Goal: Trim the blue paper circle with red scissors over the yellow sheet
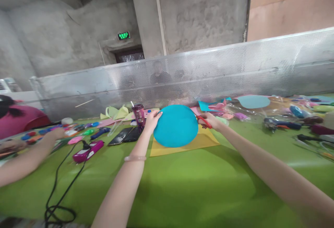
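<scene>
A round blue sheet [176,126], paper or thin foam, is held up in front of me. Fingers and thumb of my left hand [153,119] pinch its upper left edge. My right hand [211,120] is closed around red-handled scissors [205,121], whose blades meet the right edge of the blue sheet. Whether the blades are apart cannot be seen. Beneath the blue sheet a yellow sheet [206,140] lies on the green table.
A purple cup with a straw [138,114] and dark phones [124,136] stand left of my hands. A purple power strip [88,151] trails a black cord. Another person's arm [33,153] reaches in at left. Right lie a glue gun [281,125] and a light-blue oval [253,101].
</scene>
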A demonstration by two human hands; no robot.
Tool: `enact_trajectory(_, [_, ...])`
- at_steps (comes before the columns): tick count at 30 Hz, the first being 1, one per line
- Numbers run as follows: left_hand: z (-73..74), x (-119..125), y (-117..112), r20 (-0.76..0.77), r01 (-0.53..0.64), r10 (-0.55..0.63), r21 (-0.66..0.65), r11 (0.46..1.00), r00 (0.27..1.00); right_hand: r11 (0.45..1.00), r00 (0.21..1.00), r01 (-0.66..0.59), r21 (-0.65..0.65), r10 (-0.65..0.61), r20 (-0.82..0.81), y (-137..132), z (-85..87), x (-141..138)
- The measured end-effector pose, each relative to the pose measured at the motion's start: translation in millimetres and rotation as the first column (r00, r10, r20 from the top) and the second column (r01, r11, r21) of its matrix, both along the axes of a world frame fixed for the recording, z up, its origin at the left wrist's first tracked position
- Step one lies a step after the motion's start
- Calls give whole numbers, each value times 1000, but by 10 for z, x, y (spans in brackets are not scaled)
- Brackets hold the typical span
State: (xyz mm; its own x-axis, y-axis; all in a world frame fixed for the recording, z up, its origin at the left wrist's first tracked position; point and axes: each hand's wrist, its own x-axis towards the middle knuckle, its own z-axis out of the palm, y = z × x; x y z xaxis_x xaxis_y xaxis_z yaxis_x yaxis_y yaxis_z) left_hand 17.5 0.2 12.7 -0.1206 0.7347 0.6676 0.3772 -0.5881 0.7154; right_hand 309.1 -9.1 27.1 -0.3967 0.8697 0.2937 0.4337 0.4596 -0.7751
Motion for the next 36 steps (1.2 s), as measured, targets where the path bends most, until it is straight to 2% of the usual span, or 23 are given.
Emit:
enact_trajectory(9, [-3,-7,10,-5,-4,4,1,1000,1000,1000,1000,14,7,-14,5,75,-41,18])
enact_trajectory(29, [2,0,4,3,-9,9,-7,1000,1000,999,999,42,30,-43,26,50,-23,9])
enact_trajectory(36, [41,10,-60,5,-17,17,-12,1000,1000,999,999,5,32,-7,38,105,-43,49])
